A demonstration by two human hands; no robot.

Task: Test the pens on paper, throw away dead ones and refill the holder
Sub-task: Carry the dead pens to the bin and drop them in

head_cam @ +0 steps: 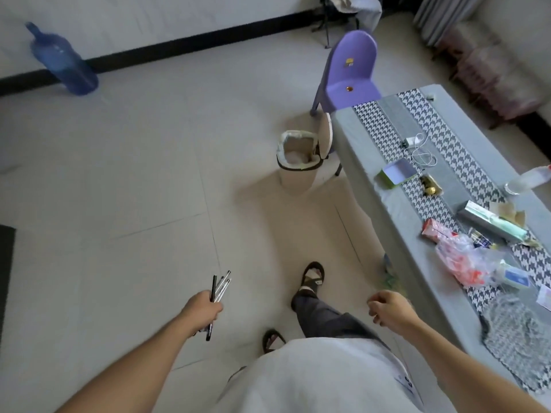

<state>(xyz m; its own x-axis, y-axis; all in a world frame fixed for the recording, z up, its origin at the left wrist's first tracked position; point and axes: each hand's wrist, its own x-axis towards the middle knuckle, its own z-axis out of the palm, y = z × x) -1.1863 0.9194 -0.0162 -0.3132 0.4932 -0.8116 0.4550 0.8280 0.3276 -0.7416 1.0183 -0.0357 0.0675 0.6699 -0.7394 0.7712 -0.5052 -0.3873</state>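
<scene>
My left hand (204, 307) grips a bundle of several pens (220, 286), one black and the others pale, their tips fanning upward over the floor. My right hand (387, 308) hangs beside the table edge with loosely curled fingers and holds nothing. A beige waste bin (298, 177) with its lid tipped open and a plastic liner stands on the floor ahead, beside the table's far corner. No paper or pen holder is plainly visible.
A long table (363, 162) with a grey and houndstooth cloth runs along the right, cluttered with a phone (399, 171), cables, bags and boxes. A purple chair (348, 76) stands behind the bin. A blue water jug (62, 61) sits by the far wall. My sandalled feet are on the tiled floor.
</scene>
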